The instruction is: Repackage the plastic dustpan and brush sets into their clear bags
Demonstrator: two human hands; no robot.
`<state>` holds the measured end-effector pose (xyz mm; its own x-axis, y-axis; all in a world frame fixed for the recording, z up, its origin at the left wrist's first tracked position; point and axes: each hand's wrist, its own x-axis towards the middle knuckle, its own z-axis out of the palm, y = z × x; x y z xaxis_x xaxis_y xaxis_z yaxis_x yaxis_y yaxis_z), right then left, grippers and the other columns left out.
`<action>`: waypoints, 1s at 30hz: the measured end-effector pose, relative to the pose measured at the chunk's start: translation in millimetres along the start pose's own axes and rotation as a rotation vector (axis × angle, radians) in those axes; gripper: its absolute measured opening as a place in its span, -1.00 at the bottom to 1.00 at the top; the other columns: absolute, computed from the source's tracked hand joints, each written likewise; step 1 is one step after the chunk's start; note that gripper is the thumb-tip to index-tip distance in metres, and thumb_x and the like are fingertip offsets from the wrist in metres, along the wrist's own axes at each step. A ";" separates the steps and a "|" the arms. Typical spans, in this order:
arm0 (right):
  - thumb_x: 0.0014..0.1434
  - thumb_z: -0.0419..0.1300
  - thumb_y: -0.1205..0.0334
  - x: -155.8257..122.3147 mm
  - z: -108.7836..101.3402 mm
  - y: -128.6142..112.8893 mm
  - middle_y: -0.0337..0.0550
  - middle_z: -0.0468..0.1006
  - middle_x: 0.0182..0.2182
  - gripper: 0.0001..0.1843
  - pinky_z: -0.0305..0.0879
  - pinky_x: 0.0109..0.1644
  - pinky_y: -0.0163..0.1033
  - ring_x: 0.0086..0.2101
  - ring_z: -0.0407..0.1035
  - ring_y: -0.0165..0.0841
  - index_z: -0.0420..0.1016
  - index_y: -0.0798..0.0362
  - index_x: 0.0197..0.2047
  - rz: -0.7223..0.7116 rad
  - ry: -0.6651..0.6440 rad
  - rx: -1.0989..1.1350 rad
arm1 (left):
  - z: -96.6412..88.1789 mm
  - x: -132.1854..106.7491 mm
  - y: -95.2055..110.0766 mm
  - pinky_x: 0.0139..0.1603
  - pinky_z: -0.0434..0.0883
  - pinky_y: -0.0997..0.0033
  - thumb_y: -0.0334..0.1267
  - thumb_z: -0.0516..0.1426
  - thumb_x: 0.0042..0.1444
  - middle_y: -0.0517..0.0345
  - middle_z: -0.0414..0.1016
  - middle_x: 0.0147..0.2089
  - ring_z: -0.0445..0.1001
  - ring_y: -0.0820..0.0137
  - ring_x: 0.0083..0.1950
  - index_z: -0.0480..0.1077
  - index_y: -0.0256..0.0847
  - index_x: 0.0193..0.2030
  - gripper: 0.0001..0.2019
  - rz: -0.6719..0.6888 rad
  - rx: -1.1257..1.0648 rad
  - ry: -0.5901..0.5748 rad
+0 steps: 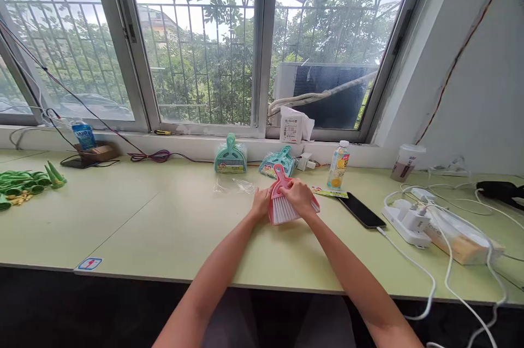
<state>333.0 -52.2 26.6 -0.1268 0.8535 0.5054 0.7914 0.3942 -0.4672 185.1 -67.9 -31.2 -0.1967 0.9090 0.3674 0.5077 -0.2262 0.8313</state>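
A small pink dustpan (pixel 315 205) stands on the table in front of me with a matching pink hand brush (pixel 282 201) nested against it, white bristles pointing down. My left hand (pixel 262 201) is closed on the dustpan's left edge. Around the brush, at the base of its handle, my right hand (pixel 298 196) is closed, partly covering the pan. Behind them lies a teal dustpan set (pixel 277 162) in clear wrapping. Further left, a green dustpan set (pixel 231 158) in similar wrapping leans upright near the wall. Crumpled clear plastic film (pixel 241 185) lies on the tabletop.
Right of my hands are a printed card strip (pixel 329 192), a drink bottle (pixel 338 165), a phone (pixel 362 210) and a power strip (pixel 409 222) with trailing cables. Green bundles (pixel 28 184) lie far left. The table's front edge (pixel 286 289) runs below my forearms.
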 end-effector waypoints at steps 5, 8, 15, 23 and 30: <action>0.06 0.21 0.04 3.3 -9.4 -4.0 0.16 0.55 -0.25 -0.68 0.23 -0.21 -0.17 -0.24 0.47 -0.12 0.55 0.15 -0.27 -0.033 -0.078 -0.184 | 4.4 -0.2 4.6 0.37 -0.11 0.01 -0.14 -0.11 0.23 0.02 0.58 -0.30 0.48 0.18 -0.10 0.50 -0.17 -0.40 -0.60 0.001 0.200 -0.039; 0.06 0.21 0.01 6.4 -11.5 -1.1 0.19 0.56 -0.25 -0.65 0.23 -0.20 -0.16 -0.22 0.47 -0.09 0.55 0.15 -0.27 -0.036 -0.108 -0.207 | 5.0 0.8 10.8 0.35 -0.08 -0.03 -0.12 -0.06 0.19 0.01 0.57 -0.36 0.49 0.17 -0.16 0.48 -0.16 -0.48 -0.62 0.013 0.237 -0.071; 0.11 0.16 -0.03 1.4 -5.4 -1.1 0.10 0.58 -0.25 -0.64 0.22 -0.23 -0.21 -0.23 0.48 -0.16 0.56 0.11 -0.26 -0.041 -0.129 -0.181 | -6.5 -5.5 17.2 0.32 -0.04 -0.03 -0.16 -0.04 0.18 -0.05 0.56 -0.35 0.48 0.11 -0.11 0.50 -0.17 -0.44 -0.67 0.040 0.297 -0.010; 0.14 0.13 -0.01 -1.8 -5.5 -2.8 0.05 0.58 -0.19 -0.64 0.23 -0.22 -0.23 -0.22 0.49 -0.20 0.57 0.08 -0.22 -0.068 -0.116 -0.144 | -8.5 -21.9 35.0 0.30 -0.05 0.01 -0.15 -0.06 0.25 -0.12 0.56 -0.30 0.48 0.11 -0.10 0.54 -0.20 -0.34 -0.63 0.031 0.413 0.181; 0.13 0.12 -0.03 4.2 -9.9 1.9 0.10 0.57 -0.18 -0.58 0.21 -0.23 -0.26 -0.19 0.47 -0.19 0.57 0.15 -0.20 -0.068 -0.207 -0.149 | -9.2 -12.3 40.1 0.17 0.13 0.12 -0.18 -0.09 0.30 -0.11 0.59 -0.20 0.50 0.17 -0.09 0.55 -0.24 -0.26 -0.60 -0.061 0.710 0.013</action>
<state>340.0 -51.2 35.0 -0.2902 0.8844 0.3655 0.8544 0.4115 -0.3173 200.1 -91.3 1.4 -0.2497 0.9077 0.3372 0.9185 0.1117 0.3794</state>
